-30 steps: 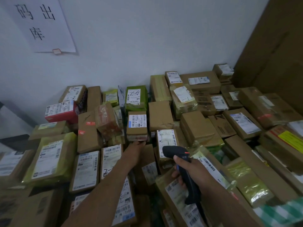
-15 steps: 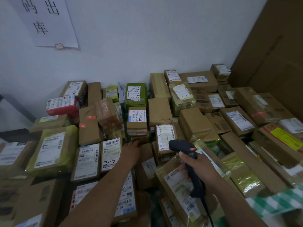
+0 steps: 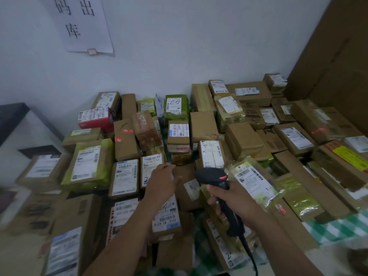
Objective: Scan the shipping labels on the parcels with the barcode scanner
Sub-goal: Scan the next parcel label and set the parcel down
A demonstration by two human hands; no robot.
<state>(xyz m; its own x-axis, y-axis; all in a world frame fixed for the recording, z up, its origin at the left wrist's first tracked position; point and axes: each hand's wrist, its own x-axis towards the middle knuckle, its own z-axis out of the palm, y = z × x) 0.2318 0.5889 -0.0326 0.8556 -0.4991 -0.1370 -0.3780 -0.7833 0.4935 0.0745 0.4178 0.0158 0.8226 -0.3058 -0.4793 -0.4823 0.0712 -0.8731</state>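
Barcode scanner [image 3: 214, 177] gripped in right hand [image 3: 236, 198], cord [image 3: 249, 253] cut off below; left hand [image 3: 161, 183] blurred, seemingly flat on labelled parcel [image 3: 150, 166].

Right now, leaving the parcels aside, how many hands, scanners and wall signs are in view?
Hands: 2 (left hand, right hand)
Scanner: 1
Wall sign: 1
Total: 4
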